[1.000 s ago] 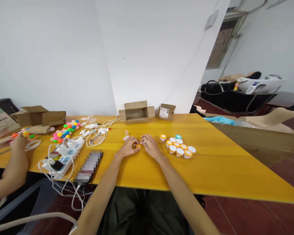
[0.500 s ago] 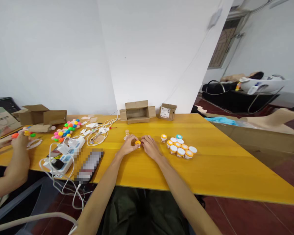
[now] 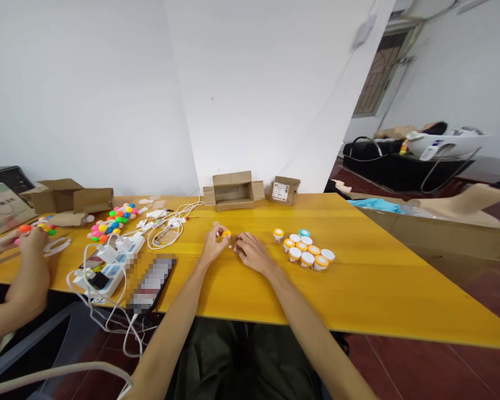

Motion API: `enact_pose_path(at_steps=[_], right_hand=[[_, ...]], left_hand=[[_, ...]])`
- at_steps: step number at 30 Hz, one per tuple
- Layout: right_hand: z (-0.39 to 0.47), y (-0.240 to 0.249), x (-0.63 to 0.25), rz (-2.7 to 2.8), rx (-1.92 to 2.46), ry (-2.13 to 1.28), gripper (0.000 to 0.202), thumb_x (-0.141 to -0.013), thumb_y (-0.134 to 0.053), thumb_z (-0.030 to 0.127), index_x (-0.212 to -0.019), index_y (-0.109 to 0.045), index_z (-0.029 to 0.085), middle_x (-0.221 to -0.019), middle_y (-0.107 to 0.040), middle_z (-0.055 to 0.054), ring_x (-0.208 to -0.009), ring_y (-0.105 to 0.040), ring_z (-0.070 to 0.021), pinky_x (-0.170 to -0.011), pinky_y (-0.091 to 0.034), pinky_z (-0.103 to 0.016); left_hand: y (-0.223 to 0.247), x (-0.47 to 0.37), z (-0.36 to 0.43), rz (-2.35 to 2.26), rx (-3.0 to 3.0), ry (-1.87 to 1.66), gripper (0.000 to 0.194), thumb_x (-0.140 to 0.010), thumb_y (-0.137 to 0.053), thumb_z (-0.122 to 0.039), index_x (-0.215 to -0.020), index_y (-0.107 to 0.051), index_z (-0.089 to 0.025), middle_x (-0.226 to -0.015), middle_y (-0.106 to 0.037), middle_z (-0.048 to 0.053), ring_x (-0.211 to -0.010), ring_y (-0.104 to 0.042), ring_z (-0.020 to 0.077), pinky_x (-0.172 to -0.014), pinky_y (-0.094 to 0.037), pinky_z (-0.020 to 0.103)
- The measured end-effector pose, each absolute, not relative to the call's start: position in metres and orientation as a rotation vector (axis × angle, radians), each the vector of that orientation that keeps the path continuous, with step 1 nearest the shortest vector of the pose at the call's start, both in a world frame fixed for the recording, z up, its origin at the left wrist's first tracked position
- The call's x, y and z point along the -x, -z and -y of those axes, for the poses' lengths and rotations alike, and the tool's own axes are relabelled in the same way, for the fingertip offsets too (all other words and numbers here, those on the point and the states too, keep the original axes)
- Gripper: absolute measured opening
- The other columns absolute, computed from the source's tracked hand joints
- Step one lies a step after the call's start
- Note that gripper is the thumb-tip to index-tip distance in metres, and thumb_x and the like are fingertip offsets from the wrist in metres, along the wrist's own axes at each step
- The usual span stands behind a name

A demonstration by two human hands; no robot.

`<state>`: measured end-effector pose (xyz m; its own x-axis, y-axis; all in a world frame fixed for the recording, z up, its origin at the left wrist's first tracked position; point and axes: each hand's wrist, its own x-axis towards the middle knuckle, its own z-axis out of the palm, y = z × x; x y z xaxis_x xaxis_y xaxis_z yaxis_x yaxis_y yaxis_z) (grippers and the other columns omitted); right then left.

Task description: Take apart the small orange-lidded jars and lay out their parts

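Observation:
My left hand [image 3: 212, 246] is closed, with thumb and fingers round a small clear jar with an orange rim [image 3: 226, 234], held just above the table. The fingers hide part of it. Across a narrow gap is my right hand [image 3: 253, 253], its fingers curled down and their tips drawn together low over the table. What those fingertips hold, if anything, is too small to make out. A tiny whitish bit [image 3: 230, 246] shows between the hands. To the right stands one orange-rimmed jar [image 3: 278, 234], apart from a cluster of similar jars [image 3: 307, 258] with orange, white and teal lids.
An opened cardboard box [image 3: 234, 194] and a smaller labelled box [image 3: 285, 190] stand by the wall. Leftward lie a phone [image 3: 153, 283], a power strip [image 3: 119, 265], white cables [image 3: 170, 236] and colourful balls [image 3: 112, 223]. Another person's hands [image 3: 33, 244] work at the far left.
My left hand has shifted slightly left and away from me, carrying the orange-rimmed jar away from my right hand. My right hand has moved slightly left and its fingers have curled.

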<state>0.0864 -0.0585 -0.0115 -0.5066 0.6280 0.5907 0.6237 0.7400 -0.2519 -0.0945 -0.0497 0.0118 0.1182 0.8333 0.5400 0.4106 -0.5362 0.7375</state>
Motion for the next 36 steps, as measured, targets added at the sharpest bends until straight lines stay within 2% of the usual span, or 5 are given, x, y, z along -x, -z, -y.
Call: enact_pose_path(at_steps=[10,17,27,36], right_hand=[[0.056,0.015,-0.084,2.230,0.910,-0.036,0.013,-0.088,-0.058,0.012,-0.082,-0.063,0.023,-0.094,-0.062,-0.007,-0.091,-0.055,-0.0220,-0.078,-0.047,-0.036],[0.056,0.014,-0.083,2.238,0.916,-0.032,0.016,-0.087,-0.058,0.009,-0.079,-0.062,0.022,-0.091,-0.062,-0.006,-0.091,-0.055,-0.0214,-0.079,-0.047,-0.035],[0.055,0.006,-0.090,2.181,0.926,-0.056,0.014,-0.087,-0.060,0.011,-0.081,-0.063,0.023,-0.090,-0.065,-0.005,-0.090,-0.058,-0.0216,-0.081,-0.049,-0.037],[0.055,-0.001,-0.092,2.013,0.976,-0.125,0.015,-0.093,-0.052,0.017,-0.085,-0.064,0.023,-0.090,-0.066,-0.005,-0.089,-0.058,-0.0218,-0.083,-0.048,-0.037]], left_hand=[[-0.011,0.093,0.051,-1.188,-2.075,-1.384,0.008,-0.083,-0.059,-0.028,-0.084,-0.057,-0.021,-0.081,-0.061,0.000,-0.074,-0.054,0.0147,-0.073,-0.046,0.029],[-0.010,0.094,0.051,-1.209,-2.103,-1.364,0.008,-0.083,-0.060,-0.029,-0.085,-0.058,-0.021,-0.080,-0.062,0.000,-0.075,-0.056,0.0154,-0.075,-0.047,0.029],[-0.003,0.092,0.045,-1.390,-2.142,-1.264,0.014,-0.080,-0.069,-0.030,-0.090,-0.064,-0.022,-0.082,-0.063,0.001,-0.074,-0.059,0.0159,-0.076,-0.050,0.030],[0.002,0.096,0.042,-1.324,-2.371,-1.122,0.018,-0.084,-0.066,-0.033,-0.099,-0.069,-0.024,-0.066,-0.057,-0.001,-0.072,-0.056,0.0193,-0.076,-0.046,0.033]])
